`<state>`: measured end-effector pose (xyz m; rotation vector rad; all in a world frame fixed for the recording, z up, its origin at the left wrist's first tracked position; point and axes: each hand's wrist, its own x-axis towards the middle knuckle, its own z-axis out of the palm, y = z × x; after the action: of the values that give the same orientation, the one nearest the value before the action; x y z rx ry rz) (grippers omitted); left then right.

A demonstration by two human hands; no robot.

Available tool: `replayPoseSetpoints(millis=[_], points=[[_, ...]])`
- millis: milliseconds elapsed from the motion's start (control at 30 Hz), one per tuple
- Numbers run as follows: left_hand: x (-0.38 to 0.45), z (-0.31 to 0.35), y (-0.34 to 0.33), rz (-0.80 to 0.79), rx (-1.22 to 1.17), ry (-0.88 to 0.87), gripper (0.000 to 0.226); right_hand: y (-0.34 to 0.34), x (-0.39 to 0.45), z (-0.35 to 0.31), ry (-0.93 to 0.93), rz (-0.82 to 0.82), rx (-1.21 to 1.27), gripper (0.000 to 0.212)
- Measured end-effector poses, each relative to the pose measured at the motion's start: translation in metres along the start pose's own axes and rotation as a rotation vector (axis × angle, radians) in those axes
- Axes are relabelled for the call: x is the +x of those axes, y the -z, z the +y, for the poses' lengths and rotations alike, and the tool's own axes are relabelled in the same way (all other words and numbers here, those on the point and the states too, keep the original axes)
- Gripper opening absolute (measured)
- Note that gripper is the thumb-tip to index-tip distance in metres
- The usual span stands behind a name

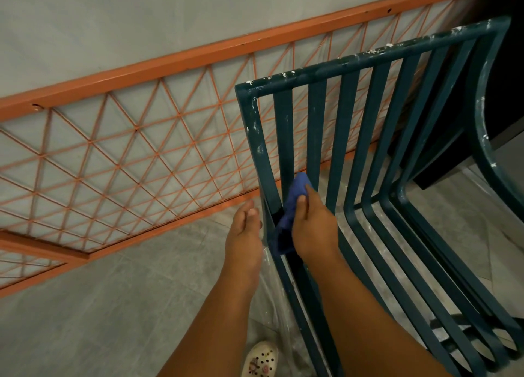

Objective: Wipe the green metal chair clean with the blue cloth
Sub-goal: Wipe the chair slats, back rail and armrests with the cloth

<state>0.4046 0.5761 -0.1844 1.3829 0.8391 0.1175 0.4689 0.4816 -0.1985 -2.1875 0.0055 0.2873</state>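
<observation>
The green metal chair point(354, 127) fills the right half of the view, its slatted back tilted up and its slatted seat running toward the lower right. White specks dot its top rail and right arm. My right hand point(312, 229) presses the bunched blue cloth point(289, 206) against the lower part of the second slat from the left, where back meets seat. My left hand point(243, 229) rests beside the chair's left frame edge, fingers together and nothing visible in it; whether it touches the frame I cannot tell.
An orange metal railing point(136, 155) with a diamond lattice runs diagonally behind the chair, a pale wall beyond it. Grey tiled floor point(113, 305) lies below. My white clog point(259, 359) shows at the bottom. A dark block point(442, 155) stands behind the chair at right.
</observation>
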Motion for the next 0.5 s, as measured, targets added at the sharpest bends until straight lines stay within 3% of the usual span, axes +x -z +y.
replayPoseSetpoints(millis=[67,133,233,333,400,500], points=[[-0.001,0.002,-0.005,-0.063,0.002,-0.026,0.035,-0.007,0.003,-0.018,0.189,-0.133,0.175,0.044],[-0.002,0.003,-0.008,-0.103,-0.018,-0.031,0.032,-0.018,0.011,-0.021,0.223,-0.23,0.262,0.042],[-0.002,0.002,-0.011,-0.097,-0.041,0.004,0.028,-0.023,0.027,0.01,-0.038,-0.31,0.374,0.037],[0.002,0.0,-0.01,-0.073,-0.034,0.027,0.033,-0.021,0.021,0.04,-0.356,-0.47,0.293,0.055],[0.003,-0.002,-0.009,-0.066,-0.018,0.025,0.035,-0.023,0.02,0.041,-0.457,-0.456,0.234,0.056],[0.0,-0.003,-0.011,-0.094,0.012,0.024,0.036,-0.028,0.021,0.004,-0.337,-0.213,0.075,0.055]])
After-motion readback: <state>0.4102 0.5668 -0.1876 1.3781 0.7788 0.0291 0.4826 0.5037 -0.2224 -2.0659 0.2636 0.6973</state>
